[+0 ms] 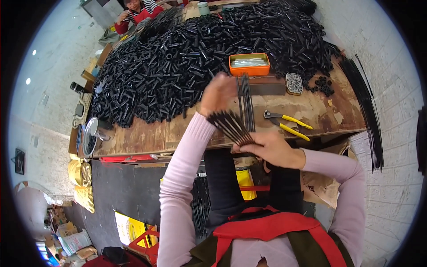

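My right hand (278, 150) grips the ends of a bundle of thin dark rods (229, 127) just over the table's front edge. The rods fan out up and to the left, their far tips close to my left wrist. My left hand (219, 94) is raised over the table in front of the black heap. Its fingers are smeared by motion, so whether they hold anything does not show. Beside it, several long dark rods (246, 100) lie side by side on the table, their far ends across a flat dark bar (267, 89).
A big heap of short black tubes (195, 58) covers the table's back and left. Nearby are an orange tin (249, 70) of thin silvery pieces, a small tin (294, 83), black rings (322, 86) and yellow-handled pincers (289, 124). Long black rods (367, 111) overhang the right edge. Another person (140, 13) sits opposite.
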`<state>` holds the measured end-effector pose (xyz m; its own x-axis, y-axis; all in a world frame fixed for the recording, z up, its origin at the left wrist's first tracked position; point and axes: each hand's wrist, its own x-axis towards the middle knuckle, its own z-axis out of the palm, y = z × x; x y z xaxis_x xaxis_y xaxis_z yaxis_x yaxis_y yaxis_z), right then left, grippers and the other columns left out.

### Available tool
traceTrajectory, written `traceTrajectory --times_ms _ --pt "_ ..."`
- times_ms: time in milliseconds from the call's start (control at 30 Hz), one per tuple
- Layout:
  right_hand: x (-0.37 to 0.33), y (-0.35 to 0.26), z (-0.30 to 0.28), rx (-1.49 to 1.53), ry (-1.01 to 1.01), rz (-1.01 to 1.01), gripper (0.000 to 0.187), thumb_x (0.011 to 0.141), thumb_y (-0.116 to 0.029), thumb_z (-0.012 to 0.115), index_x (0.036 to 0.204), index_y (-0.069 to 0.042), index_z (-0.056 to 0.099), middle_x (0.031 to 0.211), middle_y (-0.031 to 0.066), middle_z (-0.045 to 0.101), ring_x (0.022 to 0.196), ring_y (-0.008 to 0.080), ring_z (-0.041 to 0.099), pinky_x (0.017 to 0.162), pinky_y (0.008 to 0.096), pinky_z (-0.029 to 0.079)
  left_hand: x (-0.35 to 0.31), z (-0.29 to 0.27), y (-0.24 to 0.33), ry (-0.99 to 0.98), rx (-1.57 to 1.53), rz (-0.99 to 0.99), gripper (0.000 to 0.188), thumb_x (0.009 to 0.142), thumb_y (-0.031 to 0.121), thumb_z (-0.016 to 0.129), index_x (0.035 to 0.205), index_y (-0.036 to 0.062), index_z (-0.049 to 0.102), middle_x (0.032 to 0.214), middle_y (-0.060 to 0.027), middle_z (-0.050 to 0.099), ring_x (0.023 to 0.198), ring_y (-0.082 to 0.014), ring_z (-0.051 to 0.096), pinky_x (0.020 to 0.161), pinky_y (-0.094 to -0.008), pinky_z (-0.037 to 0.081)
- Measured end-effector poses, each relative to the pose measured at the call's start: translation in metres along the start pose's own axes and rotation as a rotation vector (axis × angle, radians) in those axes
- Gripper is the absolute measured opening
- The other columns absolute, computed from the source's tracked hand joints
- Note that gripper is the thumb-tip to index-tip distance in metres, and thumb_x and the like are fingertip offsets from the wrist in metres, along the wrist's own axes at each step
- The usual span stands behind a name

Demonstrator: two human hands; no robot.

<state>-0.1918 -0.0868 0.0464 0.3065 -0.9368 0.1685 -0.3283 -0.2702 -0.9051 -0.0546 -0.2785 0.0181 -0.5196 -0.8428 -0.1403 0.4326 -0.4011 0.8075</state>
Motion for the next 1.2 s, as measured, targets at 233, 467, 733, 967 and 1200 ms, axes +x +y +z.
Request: traceTrajectory --times_ms 233,467,733,967,1200 --pt "0.005 0.027 -0.002 0.072 0.108 0.065 0.021 0.090 -0.012 0.067 0.109 -0.003 0.069 0.080 0.0169 0.066 0.066 0.0217 0.064 0.061 0.0327 0.048 -0.124 0.003 0.007 -0.200 0.577 -0.059 0.038 0.086 -0.002 0.069 0.123 -0.0041 0.061 0.114 -0.0134 0.068 0.099 -0.0157 0.066 0.086 -0.0276 0.054" --pt "-0.004 0.057 0.012 -0.039 0.158 -0.134 0.024 0.088 -0.008 0.067 0.111 -0.003 0.068 0.089 0.0151 0.069 0.075 0.0255 0.067 0.067 0.0334 0.051 -0.168 0.094 0.048 -0.086 0.527 0.172 0.023 0.087 -0.007 0.065 0.110 -0.0074 0.067 0.109 -0.0200 0.069 0.091 -0.0222 0.070 0.084 -0.0299 0.057" --pt "0.001 0.018 -0.036 0.028 0.100 -0.241 0.027 0.090 -0.016 0.066 0.114 -0.003 0.067 0.103 0.0145 0.070 0.094 0.0300 0.068 0.086 0.0358 0.053 -0.171 0.085 0.038 -0.150 0.445 0.241 0.023 0.090 -0.004 0.064 0.112 -0.0039 0.069 0.108 -0.0126 0.071 0.098 -0.0143 0.067 0.088 -0.0252 0.053" --pt "0.111 0.061 -0.143 -0.634 0.115 -0.175 0.016 0.089 -0.016 0.062 0.092 -0.002 0.070 0.082 0.0164 0.068 0.077 0.0335 0.067 0.071 0.0385 0.053 -0.168 0.083 0.026 -0.261 0.361 0.241 0.038 0.086 -0.011 0.065 0.124 -0.0023 0.062 0.123 -0.0137 0.065 0.113 -0.0186 0.062 0.099 -0.0307 0.051" --pt "0.204 0.150 -0.174 -1.009 0.103 -0.095 0.013 0.080 -0.012 0.063 0.086 -0.004 0.071 0.083 0.0182 0.068 0.082 0.0375 0.066 0.073 0.0448 0.052 -0.161 0.084 0.040 -0.486 0.475 0.094 0.048 0.084 -0.015 0.063 0.130 -0.0014 0.057 0.140 -0.0195 0.051 0.132 -0.0291 0.049 0.109 -0.0438 0.043"
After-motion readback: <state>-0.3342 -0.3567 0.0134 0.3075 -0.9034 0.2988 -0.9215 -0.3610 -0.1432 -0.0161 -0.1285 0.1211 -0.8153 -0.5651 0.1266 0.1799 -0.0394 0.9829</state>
